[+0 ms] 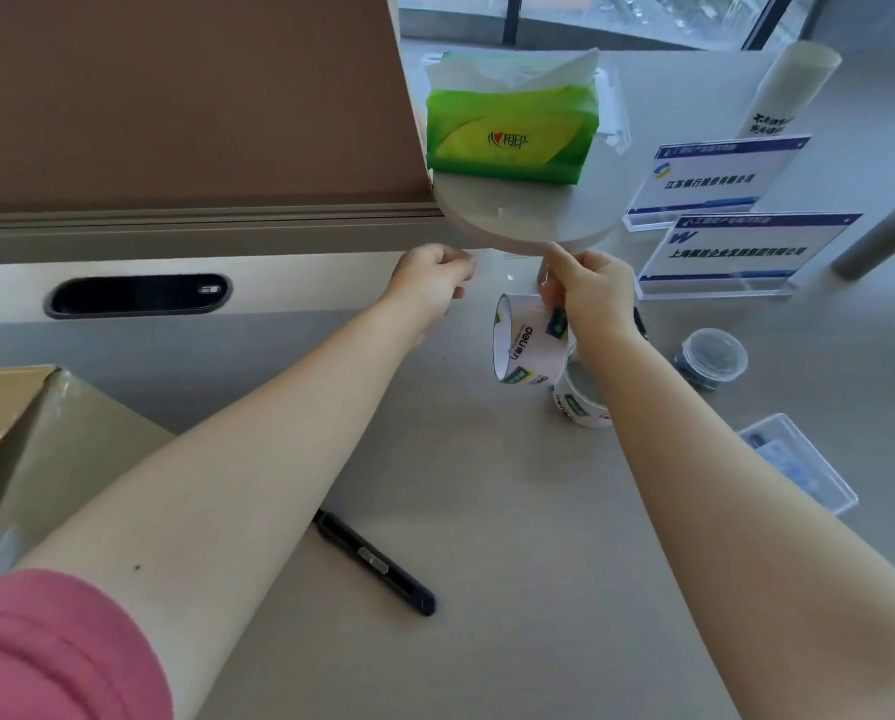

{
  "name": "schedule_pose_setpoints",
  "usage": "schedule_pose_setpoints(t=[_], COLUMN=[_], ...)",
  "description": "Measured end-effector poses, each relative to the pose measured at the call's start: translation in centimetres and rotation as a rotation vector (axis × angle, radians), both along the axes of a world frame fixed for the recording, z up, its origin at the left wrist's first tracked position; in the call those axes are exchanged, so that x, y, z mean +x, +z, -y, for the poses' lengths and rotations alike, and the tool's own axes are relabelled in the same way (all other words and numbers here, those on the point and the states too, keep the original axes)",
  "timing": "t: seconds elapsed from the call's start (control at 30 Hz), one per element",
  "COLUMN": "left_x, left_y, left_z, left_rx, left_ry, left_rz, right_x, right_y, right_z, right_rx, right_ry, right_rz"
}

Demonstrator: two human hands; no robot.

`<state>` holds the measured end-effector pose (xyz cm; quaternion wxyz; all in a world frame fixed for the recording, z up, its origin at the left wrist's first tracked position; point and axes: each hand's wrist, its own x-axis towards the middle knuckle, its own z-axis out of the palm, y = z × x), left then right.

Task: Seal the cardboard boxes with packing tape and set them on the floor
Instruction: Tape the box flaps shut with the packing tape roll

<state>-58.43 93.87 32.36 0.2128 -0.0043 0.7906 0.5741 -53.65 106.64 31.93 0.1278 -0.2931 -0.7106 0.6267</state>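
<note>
A box, flaps taped, is sitting at the desk edge, left of the tape roll. The right hand is gripping the roll, fingers clamped; the left hand is pinching the clear strip's end. A knife is lying on open desk below the roll.

The pale grey desk carries a black utility knife near its front, a second roll of packing tape standing right of the middle, and a partly taped cardboard box at the left edge. Towards the right lie a small round lidded tub of dark bits and a clear plastic case, with two acrylic sign holders standing behind them. A round raised stand further back holds a green tissue pack.
</note>
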Motion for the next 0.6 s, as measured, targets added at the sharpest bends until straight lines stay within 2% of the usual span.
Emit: schedule_pose_setpoints(t=[0.13, 0.27, 0.4, 0.6], left_x=[-0.4, -0.8, -0.9, -0.4], left_y=[0.7, 1.4, 1.9, 2.7], left_z=[-1.4, -1.9, -1.4, -2.2], left_rx=[0.064, 0.113, 0.145, 0.124], left_ry=[0.001, 0.049, 0.011, 0.014], left_rz=[0.045, 0.176, 0.265, 0.322], right_x=[-0.1, 0.3, 0.8, 1.1], right_y=[0.8, 0.7, 0.4, 0.5], right_z=[0.5, 0.6, 0.4, 0.5], right_rx=[-0.002, 0.126, 0.237, 0.227], right_ry=[0.044, 0.116, 0.160, 0.143], right_rz=[0.006, -0.060, -0.117, -0.153])
